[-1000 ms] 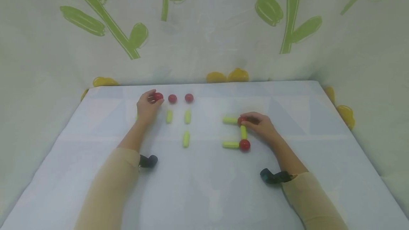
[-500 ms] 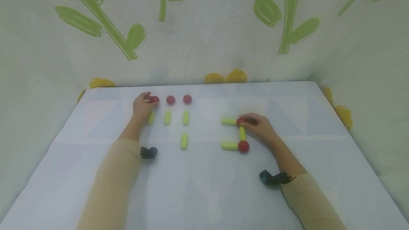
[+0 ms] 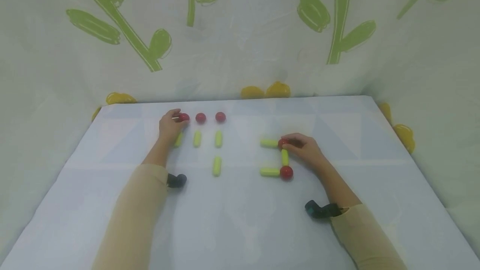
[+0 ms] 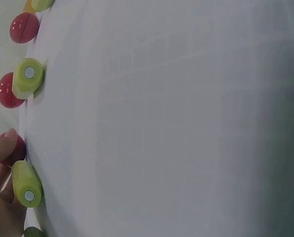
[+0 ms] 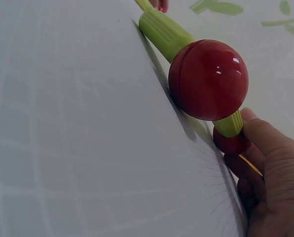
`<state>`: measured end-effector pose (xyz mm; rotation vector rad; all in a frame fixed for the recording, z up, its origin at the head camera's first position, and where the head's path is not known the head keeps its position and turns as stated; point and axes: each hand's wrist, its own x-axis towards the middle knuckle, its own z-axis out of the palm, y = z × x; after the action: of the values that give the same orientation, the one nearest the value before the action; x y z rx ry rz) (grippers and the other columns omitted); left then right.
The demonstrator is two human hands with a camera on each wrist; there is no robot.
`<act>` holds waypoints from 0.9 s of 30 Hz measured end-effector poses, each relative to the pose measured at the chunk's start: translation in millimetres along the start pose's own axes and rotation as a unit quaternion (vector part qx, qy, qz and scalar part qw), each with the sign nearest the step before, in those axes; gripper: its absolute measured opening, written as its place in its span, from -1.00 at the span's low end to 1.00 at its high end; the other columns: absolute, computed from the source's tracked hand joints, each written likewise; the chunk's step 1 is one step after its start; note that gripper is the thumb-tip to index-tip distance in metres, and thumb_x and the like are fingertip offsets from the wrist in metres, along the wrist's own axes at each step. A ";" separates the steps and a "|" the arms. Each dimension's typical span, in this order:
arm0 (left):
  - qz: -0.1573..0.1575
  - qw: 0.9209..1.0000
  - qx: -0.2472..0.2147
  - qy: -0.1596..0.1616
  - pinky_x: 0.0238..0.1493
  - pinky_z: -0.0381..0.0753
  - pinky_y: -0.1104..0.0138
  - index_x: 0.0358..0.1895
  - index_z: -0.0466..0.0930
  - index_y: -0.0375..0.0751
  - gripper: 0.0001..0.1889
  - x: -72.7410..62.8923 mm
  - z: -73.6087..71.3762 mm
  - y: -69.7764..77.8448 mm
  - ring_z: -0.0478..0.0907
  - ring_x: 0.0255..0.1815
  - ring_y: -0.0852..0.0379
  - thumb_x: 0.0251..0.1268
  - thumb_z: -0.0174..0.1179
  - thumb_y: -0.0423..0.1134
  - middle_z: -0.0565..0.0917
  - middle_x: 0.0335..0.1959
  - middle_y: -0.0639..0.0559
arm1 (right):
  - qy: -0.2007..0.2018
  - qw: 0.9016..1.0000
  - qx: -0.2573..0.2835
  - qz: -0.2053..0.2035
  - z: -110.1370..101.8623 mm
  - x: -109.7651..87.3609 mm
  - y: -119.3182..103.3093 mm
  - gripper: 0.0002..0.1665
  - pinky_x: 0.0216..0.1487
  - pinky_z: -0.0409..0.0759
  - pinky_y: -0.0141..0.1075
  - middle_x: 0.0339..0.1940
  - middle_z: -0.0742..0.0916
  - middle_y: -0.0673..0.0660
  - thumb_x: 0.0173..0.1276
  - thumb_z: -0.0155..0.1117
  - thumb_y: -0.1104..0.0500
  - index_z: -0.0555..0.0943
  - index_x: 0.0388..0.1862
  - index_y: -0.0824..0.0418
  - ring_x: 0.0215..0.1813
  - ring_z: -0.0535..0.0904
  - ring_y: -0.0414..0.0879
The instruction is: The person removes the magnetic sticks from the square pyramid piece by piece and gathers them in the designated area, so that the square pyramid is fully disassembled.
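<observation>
At the far left of the table my left hand (image 3: 170, 126) holds a red ball (image 3: 183, 117) between thumb and fingers. The left wrist view shows the thumb across that red ball (image 4: 18, 150), with a yellow-green rod (image 4: 27, 185) just in front, its end bearing a grey disc. On the right, my right hand (image 3: 304, 147) pinches another red ball (image 3: 282, 144) at the corner of a joined shape. One rod (image 3: 269, 143) runs left from it, and a second rod (image 3: 285, 157) leads to a nearer red ball (image 3: 286, 173), which has its own rod (image 3: 270, 172).
Two loose red balls, one (image 3: 200, 118) beside the left hand and one (image 3: 220, 117) further right, lie near the back edge. Rods lie before them, including one (image 3: 197, 138) and one (image 3: 218, 139), with another rod (image 3: 217, 166) nearer. A patterned curtain (image 3: 240, 45) hangs behind the table.
My left hand has come slightly nearer with its fingers staying at the red ball, and the rod beside it shows more. The right hand keeps its pinch on the corner ball.
</observation>
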<state>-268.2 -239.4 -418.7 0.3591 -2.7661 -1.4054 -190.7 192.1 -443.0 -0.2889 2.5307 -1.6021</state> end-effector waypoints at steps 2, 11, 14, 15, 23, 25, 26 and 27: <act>-0.003 1.000 -0.002 0.001 0.37 0.24 0.07 0.38 0.20 -0.22 -0.34 -3.0 -1.4 0.5 0.35 0.32 -0.14 0.24 0.24 -0.27 0.37 0.32 -0.24 | -0.003 1.000 0.003 -0.004 0.7 0.2 -0.1 -0.54 0.23 0.46 -0.10 -0.01 0.70 0.07 0.22 0.34 -0.07 0.59 0.05 0.09 0.14 0.55 -0.06; 0.023 0.996 -0.058 0.058 0.29 0.38 0.14 0.36 0.24 -0.28 -0.32 -18.1 -9.7 2.2 0.37 0.31 -0.12 0.17 0.30 -0.28 0.39 0.31 -0.21 | -0.004 1.000 -0.001 -0.013 1.1 0.4 -1.2 -0.55 0.21 0.48 -0.14 -0.02 0.70 0.04 0.22 0.33 -0.06 0.60 0.04 0.08 0.13 0.56 -0.09; 0.036 0.993 -0.074 0.081 0.25 0.43 0.18 0.33 0.30 -0.26 -0.35 -22.1 -8.8 0.5 0.41 0.28 -0.07 0.15 0.32 -0.26 0.44 0.27 -0.17 | -0.002 1.000 -0.001 -0.015 0.4 0.2 -1.4 -0.55 0.21 0.48 -0.16 -0.02 0.70 0.04 0.22 0.33 -0.06 0.60 0.04 0.08 0.13 0.56 -0.10; 0.041 0.992 -0.080 0.083 0.24 0.44 0.18 0.32 0.31 -0.26 -0.35 -24.1 -7.8 0.3 0.42 0.27 -0.07 0.15 0.33 -0.25 0.45 0.26 -0.17 | -0.002 1.000 0.001 -0.015 0.3 0.1 -1.5 -0.55 0.21 0.48 -0.16 -0.02 0.70 0.04 0.22 0.34 -0.06 0.60 0.04 0.09 0.13 0.56 -0.10; 0.124 0.987 -0.087 0.059 0.22 0.46 0.18 0.24 0.41 -0.23 -0.40 -56.3 7.4 9.7 0.44 0.23 -0.01 0.10 0.37 -0.21 0.51 0.20 -0.11 | 0.001 1.000 -0.001 -0.009 -0.1 -0.2 -1.8 -0.56 0.21 0.48 -0.13 0.00 0.69 0.06 0.23 0.33 -0.04 0.59 0.05 0.08 0.14 0.55 -0.07; 0.133 0.985 -0.099 0.049 0.21 0.47 0.20 0.22 0.43 -0.22 -0.40 -65.3 12.0 13.2 0.46 0.21 0.01 0.07 0.39 -0.20 0.54 0.17 -0.11 | 0.000 1.000 -0.002 -0.011 0.0 0.0 -0.9 -0.55 0.20 0.48 -0.18 0.00 0.69 0.06 0.23 0.33 -0.05 0.59 0.06 0.08 0.13 0.55 -0.08; 0.135 0.984 -0.107 0.044 0.20 0.47 0.20 0.21 0.45 -0.21 -0.41 -69.4 14.4 14.1 0.47 0.20 0.01 0.07 0.39 -0.20 0.55 0.16 -0.10 | -0.001 1.000 0.000 -0.012 0.3 0.0 -0.4 -0.55 0.21 0.48 -0.18 0.00 0.69 0.06 0.23 0.32 -0.05 0.59 0.06 0.08 0.13 0.55 -0.08; 0.137 0.983 -0.113 0.037 0.20 0.48 0.20 0.21 0.45 -0.20 -0.41 -73.6 16.9 14.6 0.48 0.19 0.01 0.06 0.40 -0.19 0.55 0.15 -0.11 | -0.002 1.000 0.001 -0.012 0.6 -0.1 -0.2 -0.54 0.21 0.48 -0.18 0.00 0.69 0.06 0.23 0.32 -0.06 0.59 0.07 0.09 0.13 0.55 -0.08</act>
<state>-201.4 -202.2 -410.7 0.0206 -2.4463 -1.5725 -190.5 191.5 -443.1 -0.3239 2.5325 -1.6116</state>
